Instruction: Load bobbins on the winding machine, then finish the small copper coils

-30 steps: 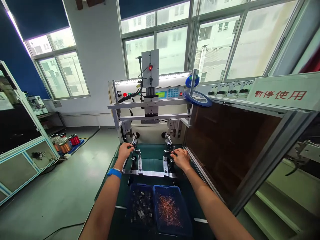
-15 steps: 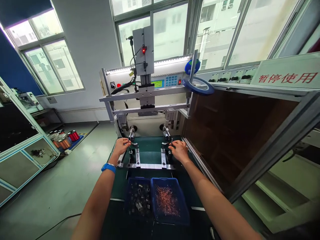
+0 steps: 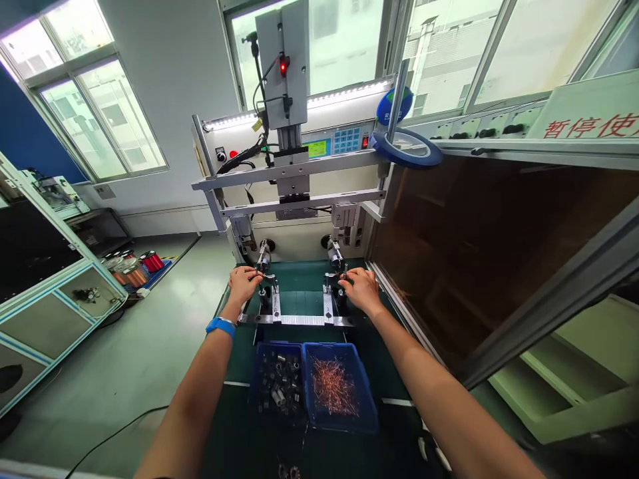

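Copper wire pieces [image 3: 333, 388] fill a blue crate [image 3: 367, 399] nearer the body than the left hand [image 3: 243, 285] and right hand [image 3: 360, 290], both pinching something too small to tell at a steel jig [image 3: 299, 320].

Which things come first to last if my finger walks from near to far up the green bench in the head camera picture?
blue crate of copper wire pieces → steel jig rail → metal spindle → keypad control panel → window

One head-worn camera looks forward and down (left hand [image 3: 243, 285] and right hand [image 3: 360, 290] close below).
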The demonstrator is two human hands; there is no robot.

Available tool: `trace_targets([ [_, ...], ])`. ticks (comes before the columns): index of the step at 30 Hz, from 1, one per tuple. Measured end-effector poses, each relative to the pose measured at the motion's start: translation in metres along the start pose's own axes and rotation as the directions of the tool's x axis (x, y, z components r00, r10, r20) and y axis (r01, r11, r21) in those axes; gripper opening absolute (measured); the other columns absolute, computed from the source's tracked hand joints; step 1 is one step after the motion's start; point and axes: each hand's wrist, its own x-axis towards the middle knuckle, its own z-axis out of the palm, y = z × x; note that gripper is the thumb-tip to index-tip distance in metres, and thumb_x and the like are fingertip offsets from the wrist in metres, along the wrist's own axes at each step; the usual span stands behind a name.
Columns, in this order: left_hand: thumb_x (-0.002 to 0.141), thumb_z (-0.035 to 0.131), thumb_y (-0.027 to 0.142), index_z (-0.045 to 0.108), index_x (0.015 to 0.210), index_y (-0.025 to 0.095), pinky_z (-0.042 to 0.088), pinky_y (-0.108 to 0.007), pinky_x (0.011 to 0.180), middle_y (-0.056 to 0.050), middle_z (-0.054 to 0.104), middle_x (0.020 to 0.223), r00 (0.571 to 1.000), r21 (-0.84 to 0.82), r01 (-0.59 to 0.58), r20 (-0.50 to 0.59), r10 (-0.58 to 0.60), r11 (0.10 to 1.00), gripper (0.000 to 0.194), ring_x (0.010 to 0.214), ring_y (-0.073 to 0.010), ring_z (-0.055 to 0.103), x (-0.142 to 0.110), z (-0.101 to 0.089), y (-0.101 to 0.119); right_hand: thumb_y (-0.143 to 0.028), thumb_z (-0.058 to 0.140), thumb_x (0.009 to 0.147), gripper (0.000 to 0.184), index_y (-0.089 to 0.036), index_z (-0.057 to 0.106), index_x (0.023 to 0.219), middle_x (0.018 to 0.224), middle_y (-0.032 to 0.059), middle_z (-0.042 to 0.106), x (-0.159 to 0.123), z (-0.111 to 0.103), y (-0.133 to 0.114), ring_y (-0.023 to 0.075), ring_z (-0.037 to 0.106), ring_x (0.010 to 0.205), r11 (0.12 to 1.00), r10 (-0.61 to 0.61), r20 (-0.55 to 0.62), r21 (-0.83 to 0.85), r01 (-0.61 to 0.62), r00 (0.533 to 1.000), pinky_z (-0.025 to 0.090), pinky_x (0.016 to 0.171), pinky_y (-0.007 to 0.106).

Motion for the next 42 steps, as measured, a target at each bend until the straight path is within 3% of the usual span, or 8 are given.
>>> trace_targets([
  [4, 0.088, 0.07, 0.03, 0.079, 0.096, 0.032, 0.034, -0.045, 0.098, -0.002, 0.063, 0.12, 0.999, 0.0, 0.006, 0.04, -0.006, 1.0, 0.012, 0.124, -0.0326, 0.041, -0.002, -0.001, -0.004, -0.033, 0.059, 0.085, 0.018, -0.022, 0.072, 0.091, 0.115, 0.0085, 0.064, -0.001, -0.001, -0.002, 0.0304, 0.045, 0.115, 1.0, 0.006, 0.009, -0.005, -0.006, 1.0, 0.038, 0.088, 0.044],
  [12, 0.091, 0.069, 0.036, 0.078, 0.102, 0.025, 0.033, -0.05, 0.1, -0.009, 0.055, 0.131, 0.988, 0.07, 0.138, -0.084, -0.132, 0.988, 0.018, 0.128, -0.0366, 0.034, -0.021, 0.014, 0.008, -0.031, 0.059, 0.084, 0.018, -0.02, 0.072, 0.087, 0.113, 0.0101, 0.065, -0.001, -0.002, -0.005, 0.0323, 0.045, 0.115, 1.0, 0.013, -0.007, 0.021, -0.013, 1.0, 0.039, 0.09, 0.046],
  [20, 0.088, 0.071, 0.026, 0.08, 0.092, 0.031, 0.033, -0.043, 0.101, 0.0, 0.059, 0.128, 0.988, 0.067, 0.004, 0.151, -0.015, 0.998, 0.011, 0.128, -0.0315, 0.037, 0.004, -0.004, 0.0, -0.033, 0.059, 0.082, 0.019, -0.021, 0.073, 0.088, 0.11, 0.0101, 0.065, -0.001, 0.0, 0.0, 0.0319, 0.045, 0.112, 0.999, -0.006, -0.016, 0.031, 0.007, 1.0, 0.039, 0.092, 0.047],
  [29, 0.092, 0.069, 0.03, 0.078, 0.101, 0.031, 0.032, -0.049, 0.103, -0.004, 0.057, 0.129, 0.991, 0.082, 0.057, 0.115, -0.067, 0.995, 0.013, 0.129, -0.034, 0.036, -0.01, 0.005, 0.002, -0.032, 0.06, 0.081, 0.019, -0.02, 0.072, 0.088, 0.114, 0.0103, 0.064, -0.003, 0.001, -0.004, 0.0327, 0.043, 0.115, 0.997, 0.032, -0.018, 0.071, -0.031, 0.999, 0.038, 0.094, 0.05],
  [35, 0.091, 0.069, 0.024, 0.059, 0.136, 0.02, 0.027, -0.056, 0.107, -0.016, 0.038, 0.148, 0.99, -0.026, -0.043, 0.137, 0.046, 0.999, 0.046, 0.137, -0.0398, 0.026, -0.064, -0.03, 0.022, -0.031, 0.057, 0.082, 0.029, -0.015, 0.07, 0.102, 0.137, 0.0188, 0.052, -0.022, -0.016, -0.027, 0.0419, 0.034, 0.126, 0.992, 0.064, -0.031, 0.111, -0.06, 0.997, 0.032, 0.099, 0.065],
  [37, 0.08, 0.081, 0.018, 0.07, 0.121, 0.027, 0.034, -0.041, 0.105, -0.007, 0.059, 0.127, 0.911, -0.154, -0.221, 0.319, 0.26, 0.963, 0.044, 0.123, -0.0294, 0.046, -0.106, -0.047, 0.024, -0.034, 0.055, 0.084, 0.038, -0.012, 0.065, 0.114, 0.141, 0.0222, 0.047, -0.057, -0.021, -0.045, 0.0438, 0.03, 0.13, 0.99, 0.005, -0.019, 0.14, -0.002, 1.0, 0.027, 0.102, 0.068],
  [39, 0.063, 0.094, 0.023, 0.077, 0.096, 0.032, 0.041, -0.032, 0.095, 0.001, 0.068, 0.103, 0.766, -0.288, -0.332, 0.473, 0.435, 0.898, 0.038, 0.105, -0.0241, 0.056, -0.15, -0.057, 0.024, -0.034, 0.057, 0.085, 0.033, -0.019, 0.067, 0.112, 0.127, 0.0154, 0.06, -0.104, -0.023, -0.068, 0.0349, 0.043, 0.123, 0.966, -0.174, 0.091, 0.211, 0.152, 0.98, 0.034, 0.104, 0.058],
  [42, 0.071, 0.086, 0.013, 0.077, 0.093, 0.025, 0.04, -0.034, 0.086, -0.002, 0.067, 0.091, 0.666, -0.441, -0.342, 0.51, 0.545, 0.83, 0.026, 0.09, -0.0226, 0.056, -0.198, -0.059, 0.023, -0.027, 0.068, 0.078, 0.019, -0.031, 0.071, 0.096, 0.11, -0.0001, 0.071, -0.173, -0.022, -0.103, 0.0264, 0.049, 0.12, 0.872, -0.452, 0.31, 0.352, 0.341, 0.836, 0.04, 0.102, 0.044],
])
